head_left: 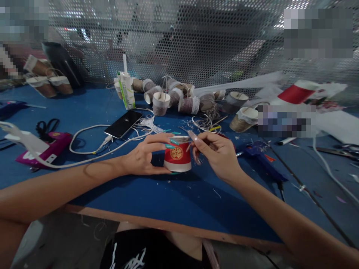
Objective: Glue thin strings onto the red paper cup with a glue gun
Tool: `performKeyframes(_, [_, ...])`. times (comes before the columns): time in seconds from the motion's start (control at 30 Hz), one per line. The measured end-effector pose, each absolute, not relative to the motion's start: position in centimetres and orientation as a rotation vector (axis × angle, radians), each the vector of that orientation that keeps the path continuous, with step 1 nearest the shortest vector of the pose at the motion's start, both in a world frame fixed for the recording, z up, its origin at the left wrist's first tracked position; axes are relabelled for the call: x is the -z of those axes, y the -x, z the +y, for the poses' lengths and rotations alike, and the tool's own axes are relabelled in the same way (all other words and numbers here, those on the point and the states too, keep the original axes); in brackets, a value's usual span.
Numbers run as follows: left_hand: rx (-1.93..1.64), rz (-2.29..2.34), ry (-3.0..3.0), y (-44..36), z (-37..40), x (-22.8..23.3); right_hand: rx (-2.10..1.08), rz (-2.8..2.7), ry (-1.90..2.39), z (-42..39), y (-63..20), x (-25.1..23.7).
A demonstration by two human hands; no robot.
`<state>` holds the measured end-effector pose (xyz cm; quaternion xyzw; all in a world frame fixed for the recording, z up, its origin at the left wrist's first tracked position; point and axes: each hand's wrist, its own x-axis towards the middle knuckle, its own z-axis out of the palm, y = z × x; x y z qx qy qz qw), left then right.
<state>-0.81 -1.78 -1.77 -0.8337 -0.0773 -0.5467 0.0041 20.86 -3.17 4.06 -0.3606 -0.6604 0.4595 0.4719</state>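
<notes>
Left fingers (157, 138) grip red cup (177, 156) from its left; right fingers (209, 137) beside rim, can't tell if pinching.

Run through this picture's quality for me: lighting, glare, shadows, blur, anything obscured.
Head view: dim light overall, bright glints on the perforated metal screen, soft detail behind it; head view: a soft shadow on the blue table below the right hand; head view: pixelated blocks near both upper corners and at right, hiding what lies there.
</notes>
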Motion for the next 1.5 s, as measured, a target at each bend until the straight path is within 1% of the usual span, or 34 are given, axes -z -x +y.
performKeyframes(0.27, [1.665,-0.216,2.601,0.76,-1.58,1.62,-1.169,-1.598,0.875,-3.29,-20.70,-3.92])
performKeyframes(1.1, [1.686,-0.115,2.590,0.80,-1.53,1.71,-1.170,-1.546,0.879,-3.68,-20.32,-3.76])
performKeyframes(1.5, [1.683,-0.212,2.584,0.91,-1.74,1.91,-0.966,-1.670,0.945,-4.01,-20.44,-3.52])
